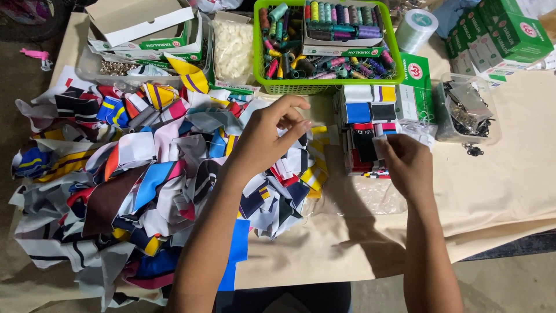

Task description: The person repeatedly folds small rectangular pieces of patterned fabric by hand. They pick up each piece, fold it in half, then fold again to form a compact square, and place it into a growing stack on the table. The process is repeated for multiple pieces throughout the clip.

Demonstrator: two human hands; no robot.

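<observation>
My left hand (272, 136) hovers over a big heap of colourful fabric scraps (145, 174), its fingertips pinched on a small pale piece near the heap's right edge. My right hand (405, 165) holds a small white fabric piece (379, 145) by its edge, just in front of a neat stack of folded fabric pieces (368, 130) in white, blue, black, red and yellow. The two hands are a short distance apart above the beige cloth-covered table (492, 191).
A green basket (324, 87) of thread spools stands at the back centre. Open cardboard boxes (145, 29) and a bag of white buttons (233, 49) sit back left. Green boxes (498, 32), a thread cone (416, 29) and a clear tub of dark clips (466, 110) are on the right.
</observation>
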